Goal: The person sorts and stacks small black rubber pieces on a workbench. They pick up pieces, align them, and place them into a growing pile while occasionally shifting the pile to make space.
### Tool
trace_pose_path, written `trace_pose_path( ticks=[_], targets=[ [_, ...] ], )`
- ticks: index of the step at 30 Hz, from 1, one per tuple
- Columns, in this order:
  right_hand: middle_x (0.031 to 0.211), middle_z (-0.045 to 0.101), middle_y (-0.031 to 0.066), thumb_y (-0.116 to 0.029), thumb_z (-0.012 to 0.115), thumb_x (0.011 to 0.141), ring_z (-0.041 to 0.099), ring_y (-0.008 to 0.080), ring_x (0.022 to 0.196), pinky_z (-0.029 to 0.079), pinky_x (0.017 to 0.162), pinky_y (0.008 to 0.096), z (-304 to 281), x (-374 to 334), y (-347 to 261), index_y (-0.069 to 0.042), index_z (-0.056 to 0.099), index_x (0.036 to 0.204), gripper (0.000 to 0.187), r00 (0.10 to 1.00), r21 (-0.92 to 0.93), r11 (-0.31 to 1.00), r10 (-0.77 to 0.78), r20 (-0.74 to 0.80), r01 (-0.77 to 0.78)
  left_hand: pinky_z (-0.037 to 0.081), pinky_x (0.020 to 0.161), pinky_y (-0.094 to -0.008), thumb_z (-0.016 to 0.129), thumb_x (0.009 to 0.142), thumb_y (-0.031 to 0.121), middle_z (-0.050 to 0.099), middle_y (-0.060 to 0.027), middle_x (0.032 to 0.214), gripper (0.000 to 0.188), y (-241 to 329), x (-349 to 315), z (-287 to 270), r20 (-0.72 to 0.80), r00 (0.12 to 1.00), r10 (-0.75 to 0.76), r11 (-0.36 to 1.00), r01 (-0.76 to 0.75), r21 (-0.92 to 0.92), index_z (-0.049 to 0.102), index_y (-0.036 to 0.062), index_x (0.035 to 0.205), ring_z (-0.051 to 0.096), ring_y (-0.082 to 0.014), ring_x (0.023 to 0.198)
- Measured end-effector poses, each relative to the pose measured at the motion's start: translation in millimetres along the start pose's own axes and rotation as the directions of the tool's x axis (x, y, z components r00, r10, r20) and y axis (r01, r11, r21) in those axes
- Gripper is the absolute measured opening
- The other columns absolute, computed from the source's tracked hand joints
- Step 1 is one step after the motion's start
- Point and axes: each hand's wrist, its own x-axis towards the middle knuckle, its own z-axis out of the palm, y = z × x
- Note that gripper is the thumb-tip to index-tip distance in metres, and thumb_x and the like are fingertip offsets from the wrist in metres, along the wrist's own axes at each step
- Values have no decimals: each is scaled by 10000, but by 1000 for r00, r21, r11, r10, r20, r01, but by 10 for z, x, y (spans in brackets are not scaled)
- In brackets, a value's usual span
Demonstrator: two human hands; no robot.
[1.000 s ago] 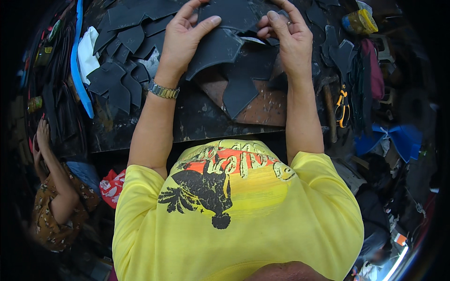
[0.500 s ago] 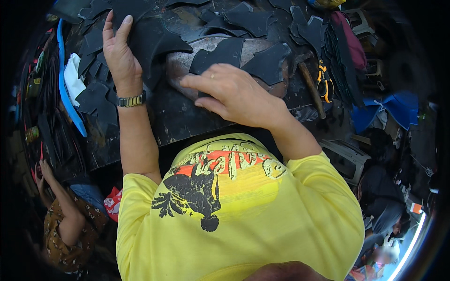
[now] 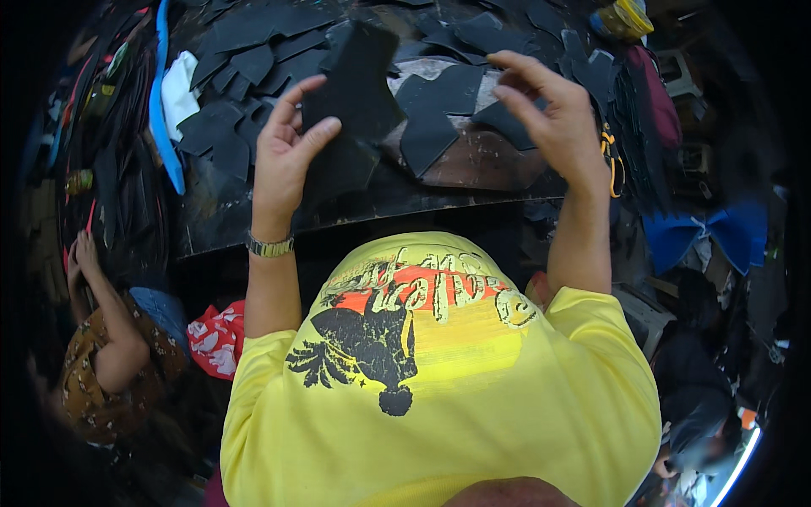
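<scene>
Dark tabletop [image 3: 218,211] carries black cutouts [image 3: 427,144]. Left fingers [image 3: 321,133] pinch one panel [image 3: 356,84]; a loose grip could drop it. Right fingers [image 3: 519,100] curve apart, empty.

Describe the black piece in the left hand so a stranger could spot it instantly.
Find the big dark table beyond the yellow shirt. Over it is the left hand, with a metal band at the wrist, and the black piece sits between its thumb and fingers. Unlike the flat pieces lying to its right, this one is held.
</scene>
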Motion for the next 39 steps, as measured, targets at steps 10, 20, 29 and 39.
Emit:
trace_pose_path(
  ticks=[10, 20, 29, 39],
  targets=[
    [847, 663, 142, -60, 698, 877, 645, 264, 735, 513, 715, 329, 346, 19, -58, -47, 642, 1220, 348, 991, -61, 997, -41, 125, 49, 465, 926, -252, 724, 882, 32, 664, -57, 1215, 473, -352, -470, -278, -60, 978, 201, 898, -159, 410, 586, 37, 1335, 598, -109, 1050],
    [970, 700, 149, -192, 703, 892, 660, 316, 906, 523, 810, 399, 828, 472, -94, -84, 622, 1268, 399, 994, -141, 985, -89, 59, 96, 496, 921, -278, 777, 843, 81, 699, -84, 1199, 460, -300, -518, -303, -32, 945, 325, 852, -279, 443, 629, 46, 1277, 662, -144, 1037],
    [1065, 683, 244, -337, 752, 837, 638, 419, 1028, 508, 890, 490, 1354, 1050, 133, -128, 588, 1328, 559, 993, -414, 910, 14, 117, 36, 478, 906, -233, 794, 824, 33, 702, -68, 1163, 436, -272, -540, -315, -10, 964, 264, 892, -241, 382, 643, 11, 1233, 638, -101, 1008],
    [825, 662, 32, -21, 730, 810, 608, 104, 757, 503, 714, 263, 1277, 1015, 259, -108, 614, 1301, 513, 988, 185, 972, 154, -34, -145, 516, 900, -260, 784, 831, 44, 720, -70, 1135, 381, -270, -542, -322, -27, 955, 294, 872, -256, 416, 668, 24, 1194, 677, -130, 1010]
  ],
)
